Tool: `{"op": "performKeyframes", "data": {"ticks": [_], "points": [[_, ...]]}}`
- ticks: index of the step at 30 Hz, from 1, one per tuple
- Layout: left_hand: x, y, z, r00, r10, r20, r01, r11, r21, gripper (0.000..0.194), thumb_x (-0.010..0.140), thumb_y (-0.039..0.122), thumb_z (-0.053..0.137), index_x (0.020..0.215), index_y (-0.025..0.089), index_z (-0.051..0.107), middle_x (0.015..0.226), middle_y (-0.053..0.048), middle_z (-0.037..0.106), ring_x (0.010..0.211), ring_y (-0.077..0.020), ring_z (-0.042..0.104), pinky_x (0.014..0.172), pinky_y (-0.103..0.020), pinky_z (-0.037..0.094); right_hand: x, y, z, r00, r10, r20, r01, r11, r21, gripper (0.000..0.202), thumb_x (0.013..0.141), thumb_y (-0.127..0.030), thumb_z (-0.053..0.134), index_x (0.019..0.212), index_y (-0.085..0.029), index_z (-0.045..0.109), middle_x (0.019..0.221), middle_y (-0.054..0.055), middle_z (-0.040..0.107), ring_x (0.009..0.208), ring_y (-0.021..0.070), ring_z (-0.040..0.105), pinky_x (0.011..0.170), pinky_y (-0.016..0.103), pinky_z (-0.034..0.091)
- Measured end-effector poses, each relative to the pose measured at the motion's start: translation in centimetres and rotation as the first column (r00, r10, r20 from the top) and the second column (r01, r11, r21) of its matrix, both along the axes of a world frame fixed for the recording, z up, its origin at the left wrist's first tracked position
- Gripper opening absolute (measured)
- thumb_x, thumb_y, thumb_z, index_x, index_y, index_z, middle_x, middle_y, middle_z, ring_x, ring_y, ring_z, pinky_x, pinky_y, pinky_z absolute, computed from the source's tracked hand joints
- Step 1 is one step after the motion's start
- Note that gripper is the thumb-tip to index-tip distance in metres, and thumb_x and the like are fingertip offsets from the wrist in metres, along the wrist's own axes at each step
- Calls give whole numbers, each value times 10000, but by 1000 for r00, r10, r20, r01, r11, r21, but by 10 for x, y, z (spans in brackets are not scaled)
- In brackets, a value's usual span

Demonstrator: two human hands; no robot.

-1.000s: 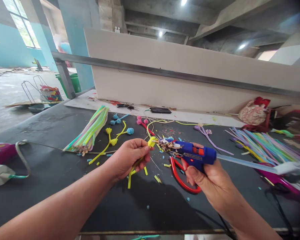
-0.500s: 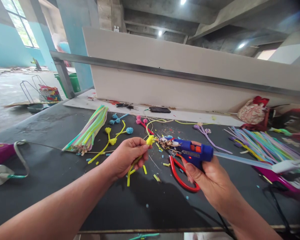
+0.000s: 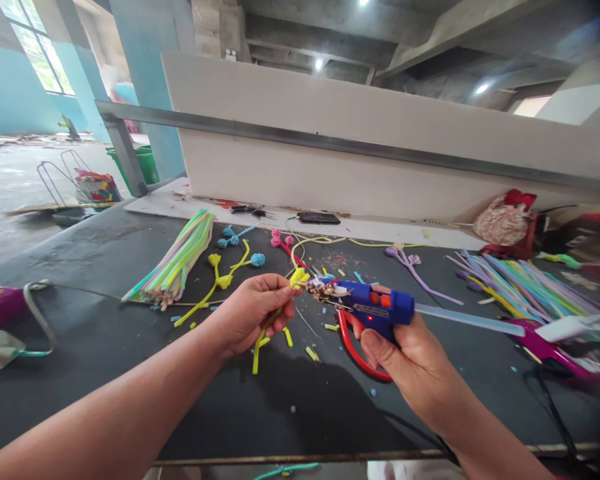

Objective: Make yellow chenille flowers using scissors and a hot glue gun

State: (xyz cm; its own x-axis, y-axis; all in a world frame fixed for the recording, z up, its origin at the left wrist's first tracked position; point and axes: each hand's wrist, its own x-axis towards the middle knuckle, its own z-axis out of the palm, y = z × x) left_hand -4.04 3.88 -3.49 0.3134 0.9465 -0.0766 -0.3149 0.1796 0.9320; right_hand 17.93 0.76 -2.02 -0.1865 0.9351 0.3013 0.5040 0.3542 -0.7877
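Note:
Pinched between the fingers of my left hand (image 3: 263, 310) is a yellow fuzzy stem piece (image 3: 299, 277), its lower end hanging below the palm. My right hand (image 3: 410, 353) is wrapped round a blue glue gun (image 3: 377, 308) with a lit red light and a clear glue stick (image 3: 470, 321) in its back. The gun's debris-covered nozzle is at the yellow piece. Red-handled scissors (image 3: 357, 357) lie under the gun, partly hidden. Left of my left hand rests a branched yellow stem (image 3: 223, 281) with knotted ends.
Bundles of pastel stems lie at the left (image 3: 175, 260) and right (image 3: 525, 287). Behind are blue (image 3: 233, 237), pink (image 3: 276, 238) and purple (image 3: 405, 263) knotted stems and a black phone (image 3: 319, 218). Cut bits and cords are scattered over the dark table (image 3: 220, 413).
My right hand has moved left with the glue gun, bringing the nozzle up to the yellow piece. My left hand has barely moved. The view has shifted slightly.

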Motion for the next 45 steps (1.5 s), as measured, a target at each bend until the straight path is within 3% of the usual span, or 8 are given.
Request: {"op": "performKeyframes", "data": {"ticks": [7, 12, 16, 19, 24, 30, 37, 45], "points": [[-4, 2, -1, 995, -39, 88, 42, 999, -31, 172, 791, 294, 614, 778, 130, 562, 579, 27, 525, 388, -23, 409, 328, -117, 267, 3, -1, 4, 989, 106, -106, -118, 988, -105, 270, 884, -464, 455, 971, -214, 506, 604, -36, 507, 504, 110, 451, 505, 252, 406], [-5, 0, -1, 992, -86, 95, 92, 994, -60, 182, 792, 298, 617, 802, 121, 582, 586, 22, 520, 397, -23, 410, 335, -118, 270, 3, 4, 3, 997, 41, -71, -47, 995, -85, 281, 865, -477, 482, 928, -206, 524, 629, -23, 526, 514, 115, 476, 531, 273, 419], [-5, 0, -1, 990, -96, 107, 103, 993, -60, 182, 786, 298, 623, 792, 121, 581, 592, 22, 517, 398, -21, 403, 331, -115, 256, 1, 2, 0, 998, -43, -40, 41, 998, -44, 327, 844, -485, 508, 1015, -207, 531, 588, -29, 530, 494, 124, 484, 509, 268, 426], [-6, 0, -2, 987, -104, 124, 111, 993, -50, 190, 779, 309, 630, 800, 127, 580, 595, 23, 516, 402, -21, 405, 335, -113, 254, -1, 1, 0, 997, -46, -62, 43, 997, -59, 411, 826, -490, 531, 1127, -212, 497, 563, -37, 527, 463, 132, 476, 450, 258, 408], [-5, 0, -1, 989, -97, 111, 103, 993, -54, 166, 792, 289, 615, 786, 128, 573, 588, 21, 520, 398, -23, 406, 334, -115, 256, 0, 2, 2, 996, -85, -29, 84, 996, -25, 422, 804, -508, 550, 1091, -199, 539, 572, -22, 543, 472, 140, 482, 479, 270, 413], [-6, 2, -2, 986, -105, 131, 113, 992, -54, 145, 808, 268, 593, 789, 127, 566, 591, 19, 515, 402, -24, 408, 336, -114, 256, 2, 3, -2, 999, -39, -25, 38, 998, -44, 476, 826, -483, 533, 1203, -198, 476, 568, -26, 542, 465, 139, 479, 441, 256, 396], [-6, 1, -4, 990, -106, 92, 112, 992, -63, 176, 790, 302, 615, 782, 132, 573, 585, 21, 519, 393, -25, 408, 330, -117, 257, 0, 2, 3, 994, -34, -105, 29, 999, -43, 369, 809, -470, 571, 1065, -204, 561, 592, -18, 551, 479, 128, 481, 471, 253, 420], [-6, 4, -2, 991, -93, 95, 99, 993, -60, 154, 805, 284, 598, 781, 135, 568, 574, 24, 520, 386, -23, 412, 334, -114, 258, 0, 3, -4, 998, -16, -62, 13, 998, -57, 433, 829, -482, 529, 1165, -213, 477, 581, -39, 515, 452, 115, 451, 427, 240, 396]]}}
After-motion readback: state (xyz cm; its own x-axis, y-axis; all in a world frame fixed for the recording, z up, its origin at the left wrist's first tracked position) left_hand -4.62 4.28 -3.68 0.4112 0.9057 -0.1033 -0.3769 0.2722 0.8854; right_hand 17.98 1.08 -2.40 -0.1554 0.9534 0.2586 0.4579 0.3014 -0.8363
